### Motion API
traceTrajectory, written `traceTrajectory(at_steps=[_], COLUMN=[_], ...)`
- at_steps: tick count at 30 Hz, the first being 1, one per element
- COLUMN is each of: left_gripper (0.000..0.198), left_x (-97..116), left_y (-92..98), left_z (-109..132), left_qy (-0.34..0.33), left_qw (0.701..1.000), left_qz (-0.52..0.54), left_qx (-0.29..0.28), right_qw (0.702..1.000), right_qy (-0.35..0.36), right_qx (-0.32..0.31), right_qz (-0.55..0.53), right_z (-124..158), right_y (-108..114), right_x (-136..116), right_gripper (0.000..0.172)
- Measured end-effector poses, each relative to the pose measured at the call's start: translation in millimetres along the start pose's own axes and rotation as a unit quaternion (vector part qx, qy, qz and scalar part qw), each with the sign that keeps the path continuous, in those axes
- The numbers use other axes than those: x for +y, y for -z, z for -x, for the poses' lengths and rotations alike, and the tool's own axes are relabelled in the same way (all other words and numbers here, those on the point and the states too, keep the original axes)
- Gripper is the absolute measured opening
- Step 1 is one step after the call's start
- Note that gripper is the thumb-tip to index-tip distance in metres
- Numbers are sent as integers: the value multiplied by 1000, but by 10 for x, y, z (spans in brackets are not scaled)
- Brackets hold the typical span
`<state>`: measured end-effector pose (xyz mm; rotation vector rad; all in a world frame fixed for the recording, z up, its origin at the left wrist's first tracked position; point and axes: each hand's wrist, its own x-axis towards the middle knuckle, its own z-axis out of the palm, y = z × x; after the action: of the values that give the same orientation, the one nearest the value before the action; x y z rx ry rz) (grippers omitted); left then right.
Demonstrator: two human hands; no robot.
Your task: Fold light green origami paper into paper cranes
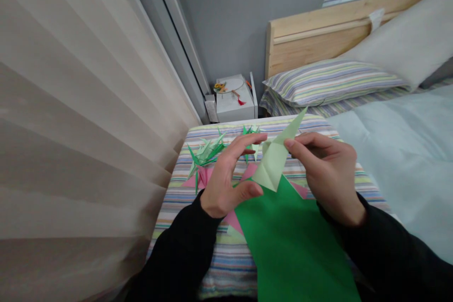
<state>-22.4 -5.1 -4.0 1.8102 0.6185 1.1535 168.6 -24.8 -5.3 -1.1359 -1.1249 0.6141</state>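
A light green, partly folded origami paper [273,160] is pinched at its right edge between the thumb and fingers of my right hand [327,170]. One narrow point of it sticks up to the right, and a wider folded part hangs down to the left. My left hand [230,174] is just left of it, thumb and fingers spread apart with nothing between them. Below both hands lies a large dark green sheet [297,240], over pink paper [233,223] whose corners show around it. Behind my left hand are several folded green paper cranes [207,152] and a pink folded piece [202,177].
The papers lie on a striped cloth-covered table [226,273]. More green folded paper [252,132] sits near its far edge. Beyond stands a white bedside cabinet [233,112] with small items on top. A curtain [88,127] hangs at left; a bed [396,141] is at right.
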Motion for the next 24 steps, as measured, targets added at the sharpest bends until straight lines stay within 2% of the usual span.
traceTrajectory(at_steps=[2,3,4,7,8,10,14,15,20,24], left_gripper=[96,95,87,38,29,26,35,38,41,41], left_x=[-1,-6,-13,-39,-43,-38,-23,-28,-64,-25], left_y=[-16,-27,-38,-53,-51,-41,-28,-28,-47,-75], left_z=[-13,-21,-30,-48,-52,-54,-47,-45,-44,-61], left_qy=[-33,-49,-63,-74,-56,4,132,156,213,248], left_qw=[994,988,983,979,982,985,978,975,948,914], left_qz=[-98,-142,-174,-184,-166,-123,-29,-2,173,270], left_qx=[-21,-22,-16,44,72,121,159,161,159,176], right_qw=[1000,999,999,997,996,993,993,993,982,980], right_qy=[-9,-15,-21,-32,-24,3,24,20,-17,-67], right_qx=[21,23,15,-61,-88,-114,-110,-115,-174,-175], right_qz=[-12,-19,-24,-25,-18,7,42,34,-68,-71], right_z=[-22,-28,-30,-21,-16,-7,-1,1,16,23], right_y=[-9,-13,-16,-21,-22,-23,-17,-15,-5,17], right_x=[-4,-3,2,37,53,84,123,128,124,48], right_gripper=[15,15,16,19,18,17,42,43,25,22])
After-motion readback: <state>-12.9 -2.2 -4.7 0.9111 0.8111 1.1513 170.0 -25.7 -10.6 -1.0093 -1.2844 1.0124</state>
